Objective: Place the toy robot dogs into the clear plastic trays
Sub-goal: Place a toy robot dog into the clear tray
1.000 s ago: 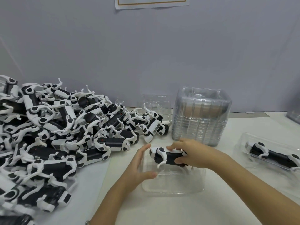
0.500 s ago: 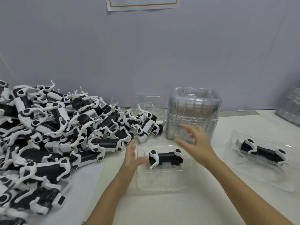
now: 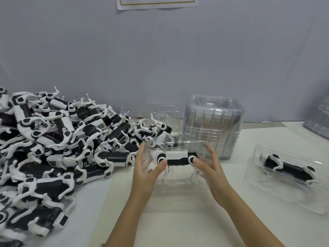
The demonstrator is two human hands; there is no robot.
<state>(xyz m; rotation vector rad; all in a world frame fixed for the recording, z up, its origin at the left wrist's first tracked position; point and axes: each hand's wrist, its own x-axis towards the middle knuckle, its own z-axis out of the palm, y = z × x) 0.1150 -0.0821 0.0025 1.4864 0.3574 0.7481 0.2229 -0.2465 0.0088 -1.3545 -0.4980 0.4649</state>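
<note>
Lower centre: I see both hands on one clear tray (image 3: 178,182). Left hand (image 3: 145,173) pinches its left end, thumb on the front, fingers up behind. Right hand (image 3: 211,169) grips the right end the same way. The tray looks tipped up off the desk (image 3: 178,220); can't tell if its lower edge touches. Toy dog (image 3: 177,158) is inside it, lying lengthwise, legs pointing down. Right of frame: second tray (image 3: 267,198) flat on the desk, another dog (image 3: 288,167) in it. Left: big pile of loose dogs (image 3: 53,148). Behind the hands: stack of empty trays (image 3: 213,122), single empty tray (image 3: 163,113) just left of it. Top: sheet of paper (image 3: 156,2) on the wall.
</note>
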